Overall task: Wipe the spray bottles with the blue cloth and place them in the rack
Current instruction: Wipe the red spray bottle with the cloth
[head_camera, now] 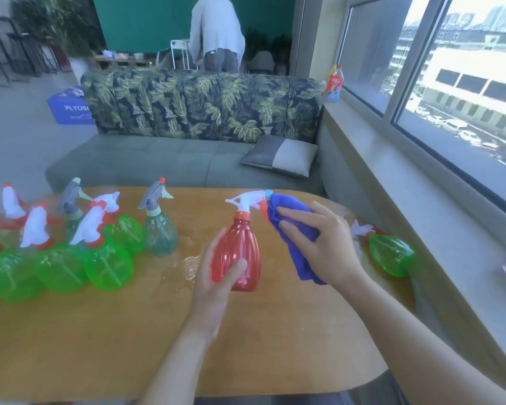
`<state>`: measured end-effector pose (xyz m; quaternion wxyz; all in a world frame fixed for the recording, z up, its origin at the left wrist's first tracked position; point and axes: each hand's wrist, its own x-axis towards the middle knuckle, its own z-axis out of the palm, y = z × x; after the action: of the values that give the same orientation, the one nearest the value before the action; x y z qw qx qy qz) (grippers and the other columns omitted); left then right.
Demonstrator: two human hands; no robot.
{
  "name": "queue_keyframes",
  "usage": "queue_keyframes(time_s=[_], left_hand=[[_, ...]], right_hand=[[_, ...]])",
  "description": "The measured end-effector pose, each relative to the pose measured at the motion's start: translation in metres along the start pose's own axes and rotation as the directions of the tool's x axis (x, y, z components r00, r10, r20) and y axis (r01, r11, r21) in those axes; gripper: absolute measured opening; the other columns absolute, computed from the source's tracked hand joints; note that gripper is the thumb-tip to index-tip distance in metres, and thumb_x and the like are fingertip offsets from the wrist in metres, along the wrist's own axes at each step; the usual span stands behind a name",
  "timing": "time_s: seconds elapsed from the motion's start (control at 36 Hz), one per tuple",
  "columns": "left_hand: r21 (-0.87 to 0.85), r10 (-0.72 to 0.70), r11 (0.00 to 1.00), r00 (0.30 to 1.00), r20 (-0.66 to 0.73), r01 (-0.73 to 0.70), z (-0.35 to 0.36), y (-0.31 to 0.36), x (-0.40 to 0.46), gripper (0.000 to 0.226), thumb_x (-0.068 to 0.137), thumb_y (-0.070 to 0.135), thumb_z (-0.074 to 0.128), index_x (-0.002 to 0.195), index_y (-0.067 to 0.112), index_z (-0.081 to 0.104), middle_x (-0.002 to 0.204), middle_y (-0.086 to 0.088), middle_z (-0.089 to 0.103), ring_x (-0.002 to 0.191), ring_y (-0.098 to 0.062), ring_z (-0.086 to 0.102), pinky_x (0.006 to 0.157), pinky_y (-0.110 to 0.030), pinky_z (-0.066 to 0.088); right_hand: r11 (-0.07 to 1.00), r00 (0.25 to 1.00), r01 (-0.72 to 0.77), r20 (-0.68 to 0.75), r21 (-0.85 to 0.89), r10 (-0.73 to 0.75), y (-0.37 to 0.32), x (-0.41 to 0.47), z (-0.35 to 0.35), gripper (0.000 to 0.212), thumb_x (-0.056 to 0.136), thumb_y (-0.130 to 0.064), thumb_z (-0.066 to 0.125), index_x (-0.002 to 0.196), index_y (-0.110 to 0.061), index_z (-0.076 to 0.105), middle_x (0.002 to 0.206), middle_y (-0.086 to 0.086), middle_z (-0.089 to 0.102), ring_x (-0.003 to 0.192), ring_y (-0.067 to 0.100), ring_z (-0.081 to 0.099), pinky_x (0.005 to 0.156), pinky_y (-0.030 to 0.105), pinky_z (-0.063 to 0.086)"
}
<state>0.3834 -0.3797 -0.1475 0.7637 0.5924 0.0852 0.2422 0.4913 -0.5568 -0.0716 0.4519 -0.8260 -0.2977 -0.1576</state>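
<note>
Your left hand curls round the red spray bottle at frame centre, steadying it upright above the bench, while your right hand presses the blue cloth against its nozzle, apparently to wipe it.

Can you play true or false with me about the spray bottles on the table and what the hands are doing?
1. The left hand holds a red spray bottle. True.
2. The blue cloth is in the left hand. False: the right hand grips it, up against the red bottle's nozzle.
3. The green bottle at the right of the table stands upright. False: it lies on its side.
4. A group of green bottles stands at the left of the table. True.
5. The red bottle has a grey trigger. False: its trigger is white.
</note>
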Motion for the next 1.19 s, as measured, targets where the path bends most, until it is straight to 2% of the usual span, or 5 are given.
queue_keyframes(time_s=[0.36,0.64,0.78,0.97,1.19], left_hand=[[0.011,0.276,0.959,0.942,0.192,-0.283,0.060,0.183,0.050,0.087,0.086,0.083,0.067,0.161,0.047,0.041,0.166,0.010,0.049,0.154,-0.019,0.047,0.126,-0.059,0.037],[0.167,0.469,0.818,0.806,0.361,-0.551,0.067,0.285,0.020,0.098,0.085,0.018,0.084,0.162,0.044,0.030,0.145,0.021,0.064,0.131,-0.010,0.067,0.103,-0.024,0.055],[0.241,0.535,0.725,0.748,0.394,-0.645,0.066,0.327,0.009,0.115,0.079,-0.005,0.092,0.155,0.058,0.033,0.136,0.015,0.069,0.107,-0.020,0.079,0.092,-0.031,0.064],[0.365,0.680,0.556,0.661,0.317,-0.747,0.075,0.379,-0.005,0.094,0.076,0.018,0.100,0.153,0.039,0.049,0.141,0.015,0.064,0.131,-0.013,0.065,0.103,-0.042,0.061],[0.384,0.768,0.459,0.575,0.281,-0.801,0.081,0.422,-0.021,0.093,0.075,0.027,0.100,0.151,0.042,0.050,0.140,0.004,0.068,0.120,-0.025,0.073,0.102,-0.050,0.061]], right_hand=[[0.905,0.992,0.120,-0.090,0.409,-0.091,-0.126,0.058,-0.077,0.021,0.099,-0.022,0.072,0.118,-0.028,0.080,0.096,-0.015,0.069,0.089,0.006,0.068,0.083,0.019,0.050],[0.735,0.993,0.105,-0.111,0.669,-0.041,-0.215,0.087,-0.135,0.019,0.101,-0.013,0.067,0.114,-0.015,0.080,0.097,-0.007,0.080,0.080,0.002,0.070,0.071,0.013,0.052],[0.684,0.996,0.082,-0.087,0.725,-0.027,-0.252,0.087,-0.155,0.018,0.101,-0.016,0.067,0.108,-0.019,0.083,0.097,0.004,0.080,0.077,0.012,0.066,0.072,0.024,0.056],[0.732,0.971,0.238,-0.168,0.639,-0.170,-0.298,0.080,-0.183,0.017,0.101,-0.020,0.068,0.106,-0.027,0.083,0.104,-0.003,0.081,0.089,0.007,0.071,0.083,0.027,0.054],[0.728,0.614,0.675,-0.453,-0.122,-0.646,-0.322,0.062,-0.208,0.022,0.096,-0.031,0.073,0.117,-0.036,0.079,0.098,-0.015,0.065,0.088,0.010,0.065,0.078,0.026,0.051]])
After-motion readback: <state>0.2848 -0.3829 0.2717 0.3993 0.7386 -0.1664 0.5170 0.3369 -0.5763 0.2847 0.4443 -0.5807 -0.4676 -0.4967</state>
